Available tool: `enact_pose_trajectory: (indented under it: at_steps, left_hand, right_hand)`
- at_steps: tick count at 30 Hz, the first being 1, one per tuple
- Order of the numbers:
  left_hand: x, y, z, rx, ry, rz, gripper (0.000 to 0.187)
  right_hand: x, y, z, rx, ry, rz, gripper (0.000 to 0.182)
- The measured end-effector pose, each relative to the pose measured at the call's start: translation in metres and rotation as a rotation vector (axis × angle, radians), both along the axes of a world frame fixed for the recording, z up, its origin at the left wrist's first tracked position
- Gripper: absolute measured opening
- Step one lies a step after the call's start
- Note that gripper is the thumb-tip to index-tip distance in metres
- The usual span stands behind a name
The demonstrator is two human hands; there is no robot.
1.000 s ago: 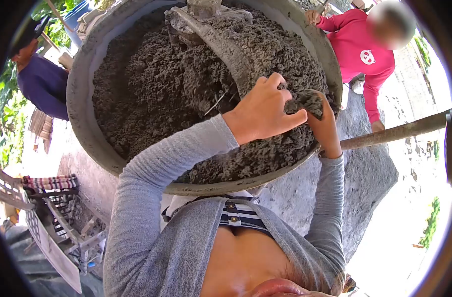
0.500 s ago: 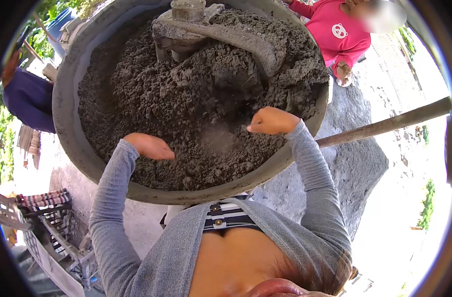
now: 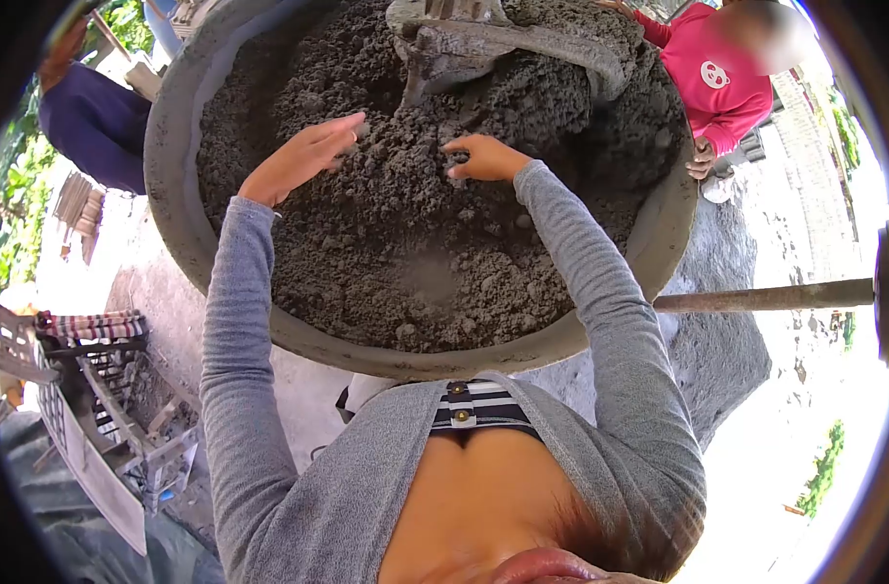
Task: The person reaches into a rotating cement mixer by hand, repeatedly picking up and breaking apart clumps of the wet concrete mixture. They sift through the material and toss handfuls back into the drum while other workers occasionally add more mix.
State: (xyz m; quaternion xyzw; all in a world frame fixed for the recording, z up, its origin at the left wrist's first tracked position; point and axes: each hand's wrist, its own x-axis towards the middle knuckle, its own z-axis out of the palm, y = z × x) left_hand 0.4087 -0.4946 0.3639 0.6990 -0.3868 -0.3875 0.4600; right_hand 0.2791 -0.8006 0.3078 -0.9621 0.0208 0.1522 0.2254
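A large round mixer pan (image 3: 186, 229) with a pale, caked rim is filled with crumbly, damp grey-brown mix (image 3: 367, 263). My left hand (image 3: 303, 161) is over the left part of the mix, its fingers stretched out with nothing held. To the right, my right hand (image 3: 488, 158) is just above the clumps, thumb and fingers apart and slightly curled. Beyond both hands, a mix-coated mixing paddle (image 3: 503, 44) crosses the far side of the pan. A hollow shows in the mix beside the paddle.
A person in a pink top (image 3: 712, 73) has a hand by the right rim. Another person in dark blue clothing (image 3: 94, 127) is at the left. A long pole (image 3: 766, 297) extends right from the pan. A wooden frame (image 3: 123, 409) stands lower left.
Both hands have moved forward over the mix toward the paddle, and their fingers have spread. The paddle has changed position, and the whole view has shifted slightly.
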Motion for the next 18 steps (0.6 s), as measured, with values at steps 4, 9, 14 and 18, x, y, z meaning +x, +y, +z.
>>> enact_pose_trajectory:
  at_steps: [4, 9, 14, 18]
  left_hand:
    - [0.022, -0.008, -0.026, 0.172, -0.241, 0.125, 0.067]
    - [0.065, -0.023, -0.104, 0.364, 0.014, 0.256, 0.076]
    - [0.079, -0.066, -0.208, 0.532, -0.258, 0.432, 0.068]
    - [0.025, -0.117, -0.227, 0.635, -0.129, 0.585, 0.058]
  right_hand:
    - [0.028, -0.015, -0.039, -0.004, 0.175, -0.103, 0.091]
    - [0.044, -0.038, -0.082, 0.021, 0.162, -0.512, 0.117]
    - [0.027, 0.012, -0.123, -0.132, 0.173, -0.609, 0.111]
    - [0.016, 0.028, -0.130, -0.128, 0.150, -0.525, 0.106]
